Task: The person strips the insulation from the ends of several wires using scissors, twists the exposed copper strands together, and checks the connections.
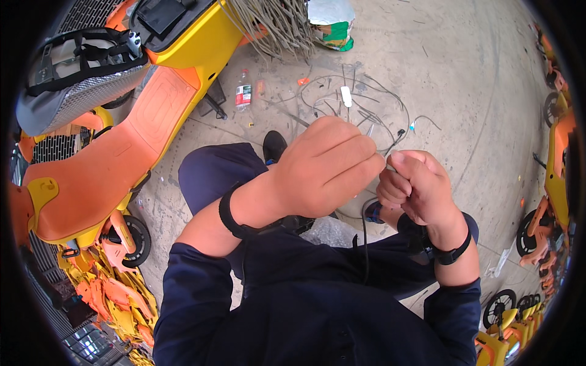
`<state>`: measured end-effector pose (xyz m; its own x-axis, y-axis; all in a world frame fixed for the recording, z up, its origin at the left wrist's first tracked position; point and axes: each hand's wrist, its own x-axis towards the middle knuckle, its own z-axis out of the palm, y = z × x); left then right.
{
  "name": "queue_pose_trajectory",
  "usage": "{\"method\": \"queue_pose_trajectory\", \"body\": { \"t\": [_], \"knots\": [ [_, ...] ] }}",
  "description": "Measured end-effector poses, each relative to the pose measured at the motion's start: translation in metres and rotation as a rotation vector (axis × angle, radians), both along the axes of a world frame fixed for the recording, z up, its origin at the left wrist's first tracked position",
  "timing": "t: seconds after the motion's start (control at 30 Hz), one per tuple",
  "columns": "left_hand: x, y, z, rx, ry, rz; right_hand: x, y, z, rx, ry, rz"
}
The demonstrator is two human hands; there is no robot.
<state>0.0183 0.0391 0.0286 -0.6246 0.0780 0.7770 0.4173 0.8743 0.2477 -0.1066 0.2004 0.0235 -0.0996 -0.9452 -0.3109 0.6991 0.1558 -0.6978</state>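
Note:
My left hand (326,168) is closed, its back toward me and its fingertips pressed together at the right. Close beside those fingertips, my right hand (415,186) is closed too, thumb on top of curled fingers. A thin black cable (365,244) rises from my lap and curves up to the right hand, which appears to grip it. Whatever the left fingertips pinch is hidden by the fingers. Just beyond the hands, loose dark cables (400,100) lie in loops on the concrete floor, with a small white piece (346,96) among them.
An orange and yellow scooter (152,116) stands at my left, a grey bag (85,85) on it. A bundle of grey cables (274,27) hangs by its side. A plastic bottle (243,91) and a white-green sack (332,24) are ahead. More scooters (555,158) line the right.

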Motion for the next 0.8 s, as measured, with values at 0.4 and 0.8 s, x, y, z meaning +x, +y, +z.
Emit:
{"method": "queue_pose_trajectory", "body": {
  "t": [0.4,0.8],
  "knots": [
    [-0.001,-0.006,-0.001,0.151,-0.143,-0.010,0.000,0.005,0.013,-0.074,0.565,-0.122],
    [0.002,-0.004,0.001,0.300,-0.400,-0.022,-0.001,0.000,0.014,-0.393,1.535,-0.362]
  ]
}}
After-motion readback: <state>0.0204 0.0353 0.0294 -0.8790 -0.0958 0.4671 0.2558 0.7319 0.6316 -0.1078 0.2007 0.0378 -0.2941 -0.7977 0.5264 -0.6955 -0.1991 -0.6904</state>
